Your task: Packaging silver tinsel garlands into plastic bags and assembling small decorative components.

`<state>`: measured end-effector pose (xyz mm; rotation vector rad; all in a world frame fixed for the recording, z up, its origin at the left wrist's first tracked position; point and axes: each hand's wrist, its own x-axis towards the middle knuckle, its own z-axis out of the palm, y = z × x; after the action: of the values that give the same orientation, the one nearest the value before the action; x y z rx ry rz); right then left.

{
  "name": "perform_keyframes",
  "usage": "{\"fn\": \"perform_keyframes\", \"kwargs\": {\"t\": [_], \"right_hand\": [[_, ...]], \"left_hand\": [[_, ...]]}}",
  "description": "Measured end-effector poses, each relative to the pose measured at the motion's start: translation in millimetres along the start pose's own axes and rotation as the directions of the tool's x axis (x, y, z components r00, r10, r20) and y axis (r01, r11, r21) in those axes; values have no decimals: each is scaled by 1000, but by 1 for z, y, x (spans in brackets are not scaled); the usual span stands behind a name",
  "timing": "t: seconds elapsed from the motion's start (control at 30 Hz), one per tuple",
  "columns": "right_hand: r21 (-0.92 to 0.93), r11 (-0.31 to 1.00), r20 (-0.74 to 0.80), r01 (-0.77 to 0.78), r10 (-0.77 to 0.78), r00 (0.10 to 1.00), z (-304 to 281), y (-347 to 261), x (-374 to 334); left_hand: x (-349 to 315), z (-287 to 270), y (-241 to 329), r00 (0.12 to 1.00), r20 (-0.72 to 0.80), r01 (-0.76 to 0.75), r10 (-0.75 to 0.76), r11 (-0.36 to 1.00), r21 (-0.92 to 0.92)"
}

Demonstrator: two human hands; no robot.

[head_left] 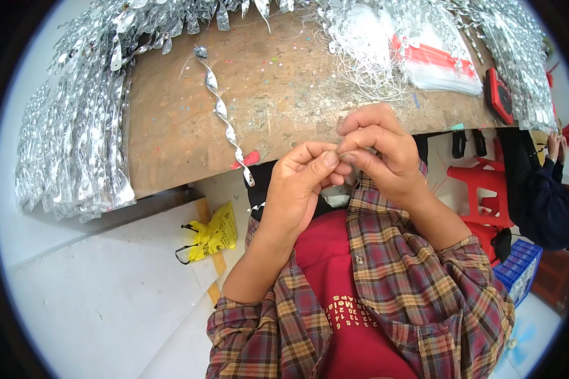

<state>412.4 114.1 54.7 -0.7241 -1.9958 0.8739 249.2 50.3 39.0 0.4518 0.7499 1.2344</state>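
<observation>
Broadly, wooden table (171, 114) spans top; silver strips (76, 139) heaped left, white thread (367, 57) tangled right. Left hand (300, 180) and right hand (385, 151) meet by edge, fingertips pinched closed; cannot tell on what. Twisted strip (221, 110) lies leftward, lower end past edge. Step seems delicate fingertip work; next move likely calls for steady pinch.

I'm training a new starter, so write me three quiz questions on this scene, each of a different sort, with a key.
1. True or false: the spiral silver strip lies apart from the left hand and the right hand.
2. What colour is the plastic bag below the tabletop? A: blue. B: yellow. C: green.
3. Fill in: the red-banded clear bags lie to the person's ____ of the tangled white cord.

Key: 1. True. 2. B. 3. Right.
</observation>
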Motion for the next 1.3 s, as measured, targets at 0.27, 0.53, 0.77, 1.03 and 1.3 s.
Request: {"fn": "perform_keyframes", "kwargs": {"t": [0.27, 0.53, 0.77, 1.03, 1.3], "right_hand": [[53, 991, 21, -123, 122, 992, 1, 10, -7], [-107, 993, 27, 56, -54, 998, -3, 3, -7], [-357, 916, 13, 184, -193, 981, -5, 0, -2], [-188, 982, -68, 7, -20, 998, -16, 2, -1], [551, 711, 173, -438, 416, 893, 2, 8, -14]], "left_hand": [[-2, 2, 3, 996, 17, -94, 92, 991, 99], [-2, 10, 0, 975, -94, -165, 204, 936, 311], [-1, 16, 0, 975, -123, -135, 183, 936, 324], [-5, 12, 6, 986, -104, -86, 130, 931, 354], [-4, 11, 10, 993, -89, -73, 78, 996, 53]]}}
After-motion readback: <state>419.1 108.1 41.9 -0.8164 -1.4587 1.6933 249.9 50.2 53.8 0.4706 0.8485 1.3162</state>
